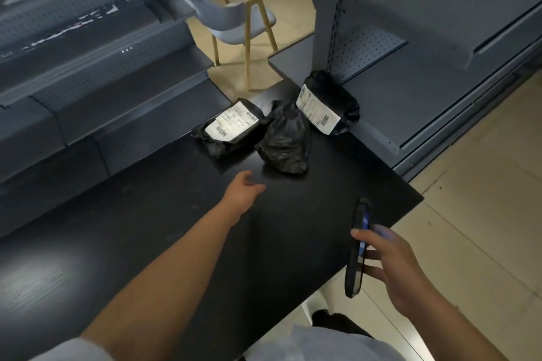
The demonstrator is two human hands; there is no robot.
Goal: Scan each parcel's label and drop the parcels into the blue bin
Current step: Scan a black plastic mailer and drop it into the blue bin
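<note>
Three black parcels sit grouped on the dark tabletop (176,214) in the middle of the frame: a flat parcel (231,126) at the left with its white label up, a crumpled parcel (286,141) at the centre showing no label, and an upright parcel (328,102) at the right, leaning against the grey shelving (425,53) with its label turned toward the camera. No blue bin is in view.

The step in hand looks like the reach for a parcel to scan. The left hand (245,189) is stretched out over the tabletop, fingers loosely spread and holding nothing, close to the crumpled parcel but not touching it. The right hand (393,267), at the lower right of the frame, grips a dark handheld scanner (357,246) edge-on, thumb on its near side and fingers round the back; the device hangs past the tabletop's edge.

The next move probably calls for closing the left hand on the nearest parcel and turning it until a label shows, then bringing the scanner to face that barcode. The crumpled one may need turning over, since its label is hidden.
</note>
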